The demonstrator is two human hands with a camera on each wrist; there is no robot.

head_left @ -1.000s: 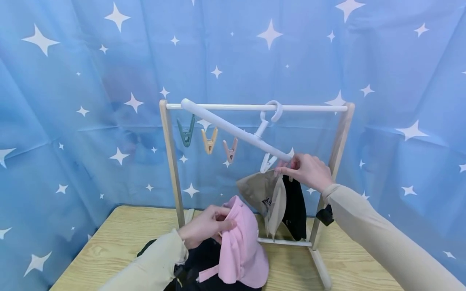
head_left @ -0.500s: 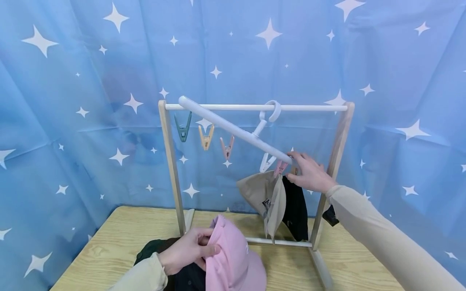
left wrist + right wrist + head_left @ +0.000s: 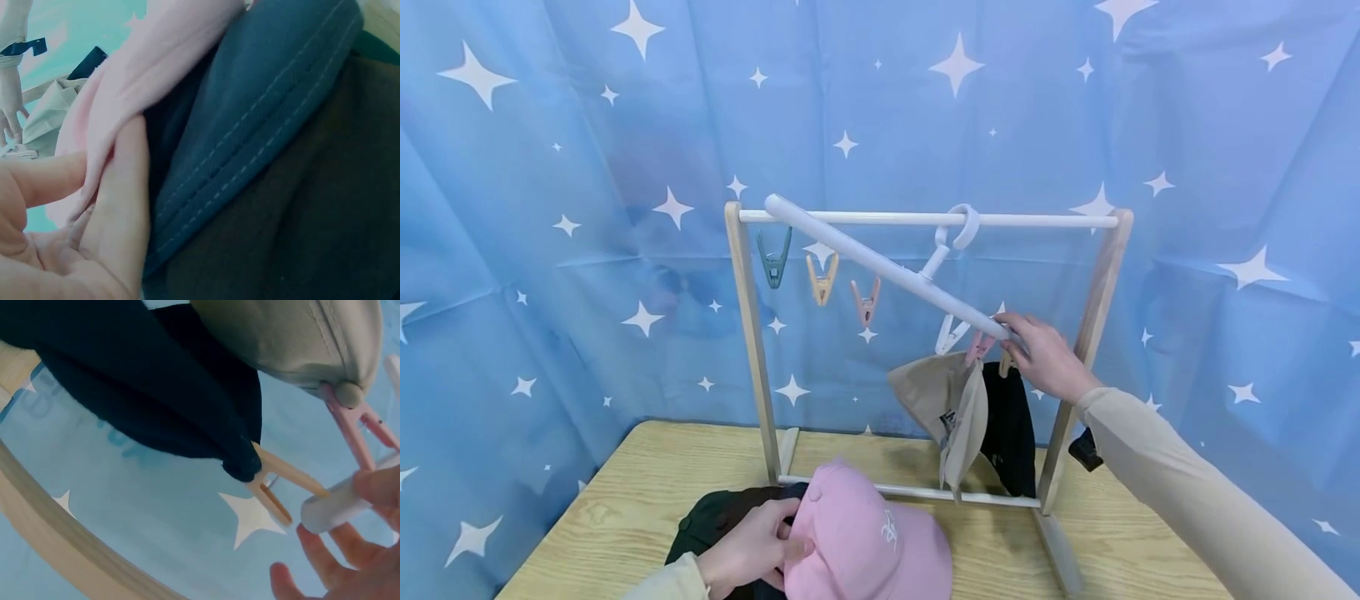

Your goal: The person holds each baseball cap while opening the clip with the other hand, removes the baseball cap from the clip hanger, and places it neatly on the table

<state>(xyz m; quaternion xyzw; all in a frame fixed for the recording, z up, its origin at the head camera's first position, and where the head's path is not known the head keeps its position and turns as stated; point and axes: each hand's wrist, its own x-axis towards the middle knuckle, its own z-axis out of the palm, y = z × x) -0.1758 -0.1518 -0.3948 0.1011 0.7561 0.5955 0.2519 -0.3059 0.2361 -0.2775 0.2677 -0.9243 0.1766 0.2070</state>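
My left hand (image 3: 748, 542) pinches the edge of a pink baseball cap (image 3: 857, 533), low over a pile of dark caps (image 3: 700, 521). In the left wrist view, the thumb and fingers hold the pink fabric against a navy cap (image 3: 250, 119). My right hand (image 3: 1048, 358) holds the lower right end of a white clip hanger (image 3: 865, 258), which hangs tilted. From that end hang a beige cap (image 3: 928, 383), caught in a pink clothespin (image 3: 350, 419), and a black cap (image 3: 1009, 433), caught in a tan clothespin (image 3: 275, 478).
A wooden rack with a white top bar (image 3: 850, 218) carries the hanger. Green (image 3: 773, 265), yellow (image 3: 822, 283) and pink (image 3: 866, 304) clothespins dangle from its raised left side, a white one (image 3: 951, 335) near the beige cap. The wooden table (image 3: 617, 500) meets a blue star-patterned curtain (image 3: 587, 350).
My left hand has moved down and left with the pink cap, towards the dark caps. My right hand has shifted from the pink clothespin to the hanger's end.
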